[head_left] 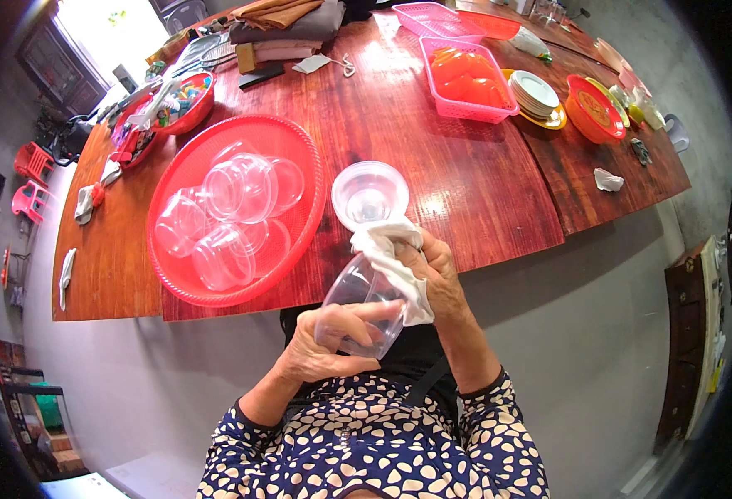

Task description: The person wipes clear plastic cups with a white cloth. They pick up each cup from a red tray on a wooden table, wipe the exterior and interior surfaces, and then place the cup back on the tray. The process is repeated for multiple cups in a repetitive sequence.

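Observation:
A clear plastic bowl [351, 289] is tilted on its side in front of me, just off the table's near edge. My left hand [328, 341] grips its lower part, fingers curled round the wall. In my right hand [439, 270] a white cloth [391, 249] is bunched and pressed over the bowl's rim; some of those fingertips are hidden by the cloth. Just beyond, another clear container [370, 193] stands on the table with its round opening up. Left of it, a round red tray [295, 137] carries several clear plastic bowls [241, 187], lying tipped and overlapping.
The wooden table [366, 100] bears a pink basket [475, 108] with orange-red items, a stack of white plates [536, 90], an orange bowl [590, 112] and red baskets of small things [191, 108]. Folded fabrics [287, 29] lie at the back. A crumpled cloth [608, 180] lies right.

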